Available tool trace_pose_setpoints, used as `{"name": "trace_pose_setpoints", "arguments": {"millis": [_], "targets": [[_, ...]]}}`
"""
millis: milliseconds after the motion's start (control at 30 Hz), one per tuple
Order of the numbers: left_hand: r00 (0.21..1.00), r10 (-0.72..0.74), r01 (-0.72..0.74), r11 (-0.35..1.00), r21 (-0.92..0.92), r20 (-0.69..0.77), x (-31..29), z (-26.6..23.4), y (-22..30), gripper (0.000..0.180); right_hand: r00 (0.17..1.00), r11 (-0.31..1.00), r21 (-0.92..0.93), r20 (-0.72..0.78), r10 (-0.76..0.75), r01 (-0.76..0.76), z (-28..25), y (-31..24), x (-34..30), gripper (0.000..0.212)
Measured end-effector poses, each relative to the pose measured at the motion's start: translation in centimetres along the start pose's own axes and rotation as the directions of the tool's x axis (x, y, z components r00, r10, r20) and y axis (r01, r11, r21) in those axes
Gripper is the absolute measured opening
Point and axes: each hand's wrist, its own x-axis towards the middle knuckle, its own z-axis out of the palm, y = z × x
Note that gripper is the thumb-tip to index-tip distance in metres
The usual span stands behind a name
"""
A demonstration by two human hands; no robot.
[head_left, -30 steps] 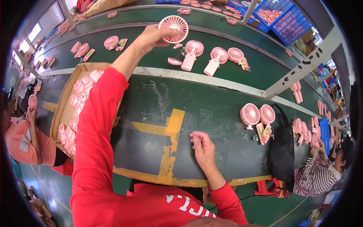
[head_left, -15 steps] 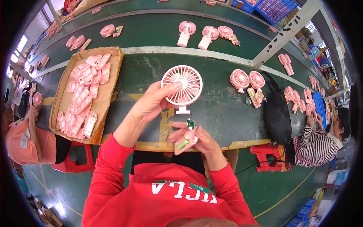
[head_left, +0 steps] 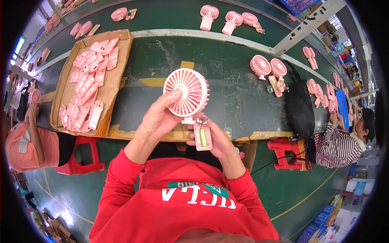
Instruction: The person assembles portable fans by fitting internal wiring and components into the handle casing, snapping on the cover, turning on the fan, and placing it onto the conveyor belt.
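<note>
My left hand [head_left: 162, 113] grips a round pink fan head [head_left: 187, 92], its thumb pressed on the hub and the fingers behind the grille. Just below the fan's neck, my right hand [head_left: 216, 139] holds a pink handle shell [head_left: 197, 146] with its inner side facing up. A light green battery cell [head_left: 203, 137] lies inside that shell. The top of the shell meets the neck of the fan head; the small parts at the joint are too fine to make out. Most right-hand fingers are hidden behind the shell.
A cardboard tray [head_left: 58, 109] of pink shells lies on the left of the green bench [head_left: 142, 107]. Several pink fans [head_left: 259, 65] rest at the right, near a black bag [head_left: 299, 117]. A white rail [head_left: 162, 33] borders the conveyor. People sit on both sides, by red stools [head_left: 83, 156].
My right hand has brought the handle shell up against the fan's neck and turned it upright. The green circuit board that hung between them is no longer distinct. The view has shifted slightly.
</note>
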Motion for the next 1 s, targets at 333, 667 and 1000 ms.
{"name": "trace_pose_setpoints", "arguments": {"millis": [333, 667, 1000], "targets": [[0.996, -0.089, 0.089, 0.991, 0.097, 0.002, -1.7, -0.7, -1.7, 0.047, 0.998, 0.982, -0.184, -0.052, 0.037, -0.046, 0.0, 0.7, -0.7, 0.026], [0.97, 0.139, -0.059, 0.929, 0.365, -0.198, -1.5, -0.6, -2.4, 0.034, 0.988, 0.914, -0.381, 0.119, -0.1, 0.139, 1.8, 1.1, -2.0, 0.029], [0.97, 0.217, -0.127, 0.837, 0.533, -0.11, -2.2, -0.5, -2.8, 0.036, 0.992, 0.781, -0.622, -0.123, -0.024, -0.058, 1.9, 0.1, -0.7, 0.019]]}}
